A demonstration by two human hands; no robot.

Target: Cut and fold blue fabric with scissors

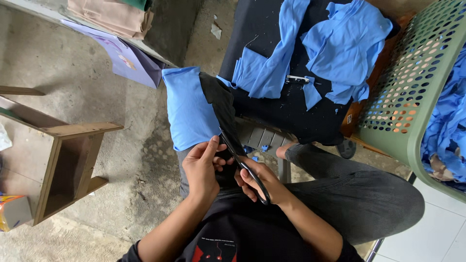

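Observation:
My left hand pinches the near edge of a blue fabric piece that has a black strip along its right side. It drapes over my left knee. My right hand grips black-handled scissors, with the blades pointing up along the black strip. The two hands are close together above my lap. A black cloth covers a surface just beyond, with several blue fabric scraps lying on it.
A green perforated plastic basket at the right holds more blue fabric. A wooden bench or shelf stands at the left on the concrete floor. A lilac sheet hangs from a table edge at top left.

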